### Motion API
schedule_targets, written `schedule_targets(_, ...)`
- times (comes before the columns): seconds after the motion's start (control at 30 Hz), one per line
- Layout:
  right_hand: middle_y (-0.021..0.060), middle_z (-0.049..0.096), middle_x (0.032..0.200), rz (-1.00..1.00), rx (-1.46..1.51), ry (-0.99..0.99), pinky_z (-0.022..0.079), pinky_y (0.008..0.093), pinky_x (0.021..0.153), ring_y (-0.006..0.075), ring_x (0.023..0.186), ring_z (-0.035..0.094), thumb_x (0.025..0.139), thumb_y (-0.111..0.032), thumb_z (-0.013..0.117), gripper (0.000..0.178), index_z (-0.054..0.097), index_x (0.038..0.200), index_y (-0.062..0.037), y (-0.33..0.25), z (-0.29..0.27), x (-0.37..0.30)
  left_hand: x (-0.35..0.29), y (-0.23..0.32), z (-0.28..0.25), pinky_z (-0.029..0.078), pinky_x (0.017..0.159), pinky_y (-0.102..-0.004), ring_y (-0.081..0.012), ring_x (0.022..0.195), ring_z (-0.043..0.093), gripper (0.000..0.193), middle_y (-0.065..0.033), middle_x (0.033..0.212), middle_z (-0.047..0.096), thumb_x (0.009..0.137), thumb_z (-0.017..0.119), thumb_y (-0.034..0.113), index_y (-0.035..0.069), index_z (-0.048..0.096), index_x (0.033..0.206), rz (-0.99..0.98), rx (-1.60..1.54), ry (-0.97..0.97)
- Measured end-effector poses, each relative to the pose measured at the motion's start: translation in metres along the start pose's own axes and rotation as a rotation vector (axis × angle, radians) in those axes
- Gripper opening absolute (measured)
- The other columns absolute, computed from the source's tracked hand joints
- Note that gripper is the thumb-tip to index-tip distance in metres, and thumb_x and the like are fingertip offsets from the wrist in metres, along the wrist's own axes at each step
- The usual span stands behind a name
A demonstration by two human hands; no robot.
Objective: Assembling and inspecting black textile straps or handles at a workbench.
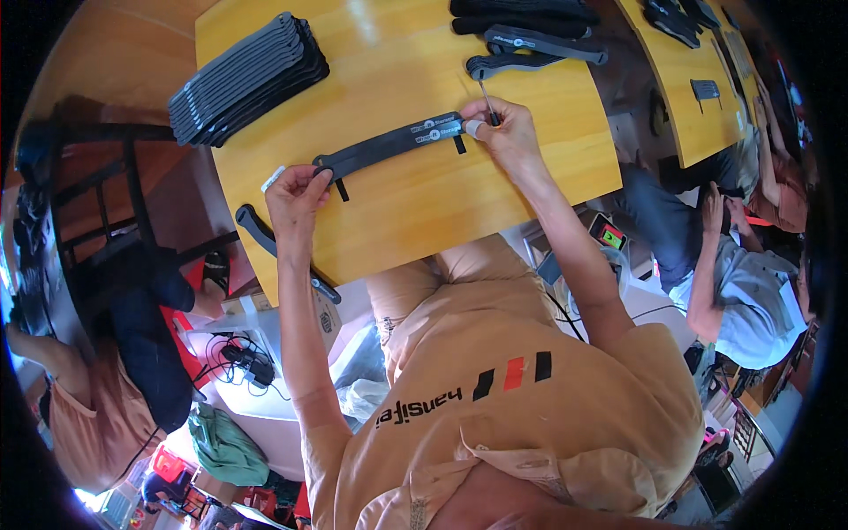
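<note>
Two black straps with pale print lie stacked across the yellow table, with short dark tabs sticking out below both ends. My left hand pinches their left end between thumb and fingers; a white wrap covers one of its fingertips. At the other end, my right hand is closed round a thin metal tool with a dark handle, its tip pointing away from me. The tool's exact kind is hard to make out. A white wrap on the right thumb rests against the straps' end.
A neat stack of black straps stands at the far left of the table. More straps lie at the far right. One strap hangs over the near left edge. People sit left and right, near another table.
</note>
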State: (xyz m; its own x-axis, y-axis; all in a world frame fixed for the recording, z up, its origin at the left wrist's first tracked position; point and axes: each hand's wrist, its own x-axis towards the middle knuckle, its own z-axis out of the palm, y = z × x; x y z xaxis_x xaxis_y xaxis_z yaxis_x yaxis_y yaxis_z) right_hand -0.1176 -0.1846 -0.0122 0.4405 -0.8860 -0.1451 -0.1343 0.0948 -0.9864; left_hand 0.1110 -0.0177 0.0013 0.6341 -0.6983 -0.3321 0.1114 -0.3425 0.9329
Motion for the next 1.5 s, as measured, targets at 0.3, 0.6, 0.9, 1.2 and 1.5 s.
schedule_targets(0.3, -0.0008, 0.051, 0.06, -0.022, -0.136, 0.054, 0.038, 0.0199, 0.051, 0.0057, 0.056, 0.045, 0.069, 0.003, 0.061, 0.01, 0.059, 0.078, -0.0007, 0.0022, 0.0018, 0.0027, 0.0037, -0.0005, 0.0011, 0.04, 0.045, -0.0161, -0.006, 0.049, 0.051, 0.009, -0.0016, 0.063, 0.057, 0.074, 0.066, 0.002, 0.001, 0.058, 0.078, -0.002, -0.018, 0.0)
schedule_targets(0.6, -0.0002, 0.052, 0.061, -0.001, -0.147, 0.065, 0.04, 0.0205, 0.052, 0.0064, 0.056, 0.047, 0.068, 0.002, 0.062, 0.009, 0.059, 0.077, -0.0007, 0.0004, 0.0037, 0.003, 0.0052, -0.0023, 0.0018, 0.041, 0.045, -0.0159, -0.0061, 0.048, 0.051, 0.01, -0.002, 0.064, 0.057, 0.074, 0.067, 0.003, 0.001, 0.059, 0.08, -0.024, -0.024, 0.022)
schedule_targets(0.9, -0.0007, 0.053, 0.061, -0.005, -0.138, 0.09, 0.039, 0.0196, 0.051, 0.0049, 0.055, 0.046, 0.067, 0.003, 0.063, 0.01, 0.059, 0.076, -0.0008, 0.0011, 0.0049, 0.003, 0.0064, -0.0048, 0.0014, 0.042, 0.046, -0.0161, -0.0066, 0.049, 0.052, 0.01, -0.0026, 0.064, 0.058, 0.074, 0.067, 0.003, 0.0, 0.059, 0.08, -0.021, -0.021, 0.025)
schedule_targets(1.2, -0.0014, 0.052, 0.06, 0.007, -0.105, 0.102, 0.038, 0.0191, 0.051, 0.0043, 0.055, 0.045, 0.067, 0.003, 0.062, 0.009, 0.058, 0.074, -0.0003, 0.0013, 0.0034, 0.0036, 0.0058, -0.0041, 0.0033, 0.042, 0.045, -0.0166, -0.0068, 0.049, 0.052, 0.011, -0.0026, 0.064, 0.058, 0.073, 0.068, 0.003, 0.0, 0.059, 0.079, -0.016, -0.038, 0.029)
schedule_targets(1.5, -0.0021, 0.051, 0.059, 0.028, -0.113, 0.096, 0.037, 0.019, 0.049, 0.004, 0.054, 0.044, 0.067, 0.002, 0.062, 0.008, 0.058, 0.073, -0.0009, 0.0016, 0.0029, 0.0041, 0.0069, -0.0053, 0.0015, 0.042, 0.045, -0.0163, -0.0068, 0.049, 0.052, 0.01, -0.0025, 0.064, 0.058, 0.073, 0.067, 0.003, 0.0, 0.06, 0.078, -0.023, -0.016, 0.025)
